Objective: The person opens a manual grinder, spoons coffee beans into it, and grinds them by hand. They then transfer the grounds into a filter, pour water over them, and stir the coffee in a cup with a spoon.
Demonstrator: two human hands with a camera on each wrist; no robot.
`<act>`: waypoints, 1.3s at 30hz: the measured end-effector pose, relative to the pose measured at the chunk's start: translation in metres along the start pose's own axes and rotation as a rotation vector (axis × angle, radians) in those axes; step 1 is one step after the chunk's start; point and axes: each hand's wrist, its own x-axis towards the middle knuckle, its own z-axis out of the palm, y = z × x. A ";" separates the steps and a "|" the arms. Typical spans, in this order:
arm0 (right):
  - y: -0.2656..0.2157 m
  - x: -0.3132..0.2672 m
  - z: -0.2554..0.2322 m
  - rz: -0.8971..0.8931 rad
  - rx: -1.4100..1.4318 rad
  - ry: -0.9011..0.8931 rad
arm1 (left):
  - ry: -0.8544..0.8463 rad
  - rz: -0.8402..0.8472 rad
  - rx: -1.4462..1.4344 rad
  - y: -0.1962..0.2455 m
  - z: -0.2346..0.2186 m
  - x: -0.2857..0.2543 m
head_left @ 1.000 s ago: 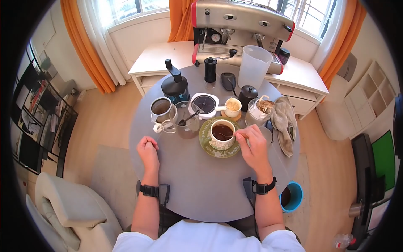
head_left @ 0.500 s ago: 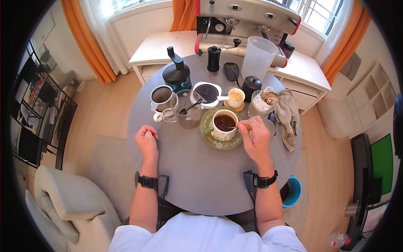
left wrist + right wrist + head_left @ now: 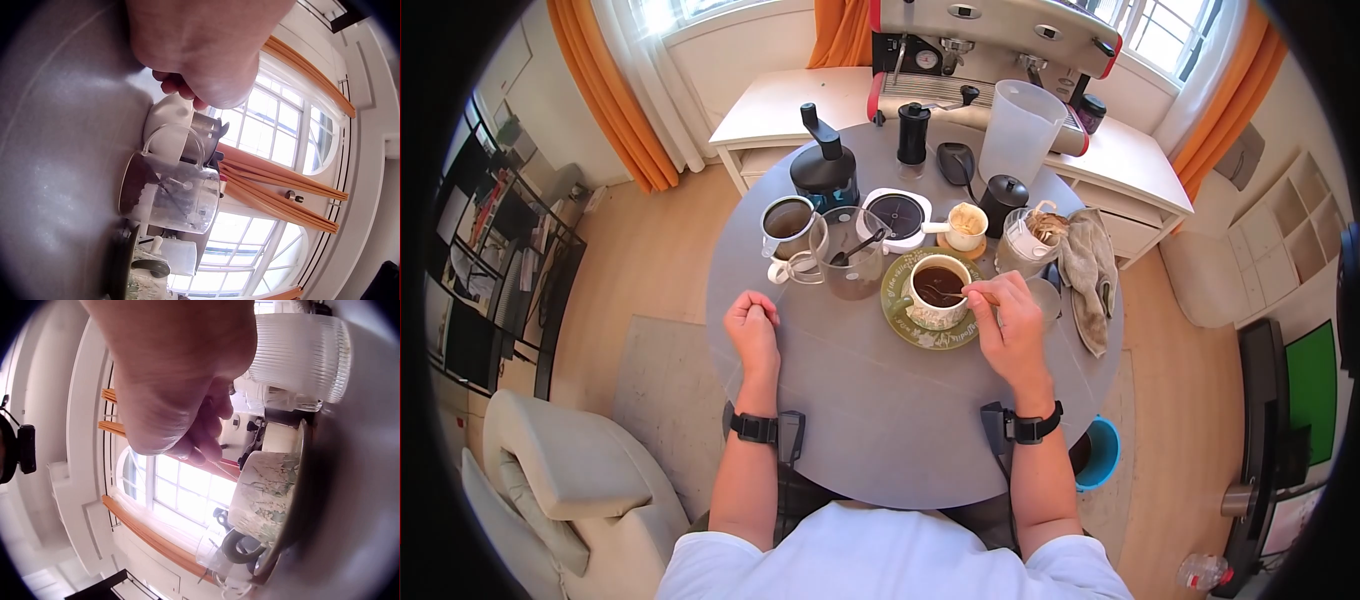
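In the head view my right hand (image 3: 1010,328) pinches the thin handle of a small spoon (image 3: 952,294) between thumb and fingers. Its other end dips into dark coffee in a patterned cup (image 3: 934,316). Under the cup is a green saucer (image 3: 897,287) with pale lettering. The right wrist view shows the cup (image 3: 262,494) from the side, green handle outward, with the spoon's handle reaching over the rim. My left hand (image 3: 752,330) rests on the table, fingers loosely curled, holding nothing. Nearest to it is a clear glass jug (image 3: 855,275) with a black spoon inside.
On the grey round table (image 3: 870,420) also stand a metal-filter cup (image 3: 788,225), a white scale (image 3: 898,218), a white dripper (image 3: 967,225), a ribbed glass (image 3: 1022,250), a cloth (image 3: 1090,290) and hand grinders. An espresso machine (image 3: 990,60) is behind; a blue bucket (image 3: 1104,455) sits at right.
The head view has tilted slightly, so the table things sit higher in it. The spoon's handle has shifted a little in the coffee; the left hand stays put.
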 end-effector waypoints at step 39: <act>0.012 0.000 -0.007 -0.042 -0.119 0.085 | 0.004 0.009 0.079 0.007 0.005 -0.005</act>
